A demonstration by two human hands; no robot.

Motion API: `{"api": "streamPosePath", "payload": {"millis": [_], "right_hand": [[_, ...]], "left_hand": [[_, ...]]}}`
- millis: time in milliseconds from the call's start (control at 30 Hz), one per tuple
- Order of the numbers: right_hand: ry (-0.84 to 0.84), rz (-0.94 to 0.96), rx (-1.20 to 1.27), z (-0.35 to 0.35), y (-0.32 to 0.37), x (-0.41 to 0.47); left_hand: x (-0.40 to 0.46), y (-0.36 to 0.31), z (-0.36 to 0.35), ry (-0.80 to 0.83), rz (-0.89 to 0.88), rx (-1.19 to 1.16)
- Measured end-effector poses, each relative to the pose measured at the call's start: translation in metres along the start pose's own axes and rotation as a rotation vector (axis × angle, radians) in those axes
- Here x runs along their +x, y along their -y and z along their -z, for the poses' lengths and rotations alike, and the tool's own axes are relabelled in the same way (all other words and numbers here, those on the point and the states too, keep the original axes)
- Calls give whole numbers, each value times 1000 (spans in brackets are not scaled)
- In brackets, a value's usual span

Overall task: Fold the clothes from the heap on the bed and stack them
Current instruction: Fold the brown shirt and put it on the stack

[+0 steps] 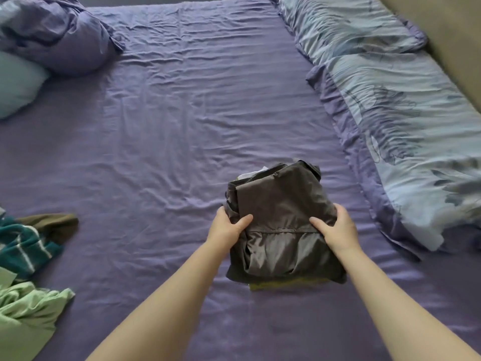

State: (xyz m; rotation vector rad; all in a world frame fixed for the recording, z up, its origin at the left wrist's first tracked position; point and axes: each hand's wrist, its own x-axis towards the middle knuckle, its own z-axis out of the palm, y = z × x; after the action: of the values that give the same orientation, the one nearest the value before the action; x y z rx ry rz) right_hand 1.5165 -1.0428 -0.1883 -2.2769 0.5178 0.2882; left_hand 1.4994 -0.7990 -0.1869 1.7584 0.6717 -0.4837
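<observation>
A folded dark grey garment (281,204) lies on top of a small stack on the purple sheet (169,126). A yellow-green piece (286,284) shows under its near edge and a white piece (253,174) at its far left corner. My left hand (227,225) grips the garment's left edge, thumb on top. On the opposite edge my right hand (335,226) grips it the same way. The unfolded heap lies at the left edge: a teal striped piece (24,247), a brown piece (56,225) and a light green piece (28,308).
A crumpled purple duvet (57,32) and a pale blue pillow (18,82) sit at the far left. A blue patterned blanket (395,108) runs along the right side, beside a beige wall (453,40).
</observation>
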Motion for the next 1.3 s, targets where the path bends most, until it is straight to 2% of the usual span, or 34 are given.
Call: {"api": "streamPosePath", "payload": {"millis": [67, 100, 133, 167, 200, 233, 300, 333, 467, 567, 800, 967, 1067, 1200, 1300], "right_hand": [[-94, 109, -249, -4, 1, -6], [-168, 242, -377, -8, 2, -9], [-237, 402, -458, -12, 3, -12], [-278, 543, -499, -17, 4, -15], [-270, 626, -532, -22, 6, -17], [-193, 636, -578, -27, 7, -18], [1, 537, -669, -34, 5, -15], [75, 476, -693, -37, 1, -11], [218, 328, -690, -43, -8, 4], [286, 278, -818, -46, -5, 10], [223, 225, -887, -50, 24, -9], [178, 329, -673, -60, 48, -60], [175, 446, -584, -76, 69, -97], [190, 653, -546, -105, 94, -147], [257, 716, -576, -131, 105, -183]], "left_hand": [[-6, 2, -2, -278, -98, 400], [-12, 0, -6, -434, -272, 564], [-18, -2, -10, -522, -513, 654], [-21, -4, -16, -529, -757, 691], [-24, -4, -22, -439, -921, 741], [-26, -4, -28, -289, -949, 832], [-25, 4, -35, -19, -755, 1048], [-20, 11, -35, 30, -678, 1115], [-1, 31, -26, 81, -577, 1173], [6, 38, -24, 134, -479, 1176], [-11, 28, -22, 76, -457, 1083], [-47, 33, 18, -19, -440, 947], [-74, 44, 51, -31, -326, 893], [-108, 72, 100, -99, -239, 826], [-132, 103, 138, -139, -180, 811]]}}
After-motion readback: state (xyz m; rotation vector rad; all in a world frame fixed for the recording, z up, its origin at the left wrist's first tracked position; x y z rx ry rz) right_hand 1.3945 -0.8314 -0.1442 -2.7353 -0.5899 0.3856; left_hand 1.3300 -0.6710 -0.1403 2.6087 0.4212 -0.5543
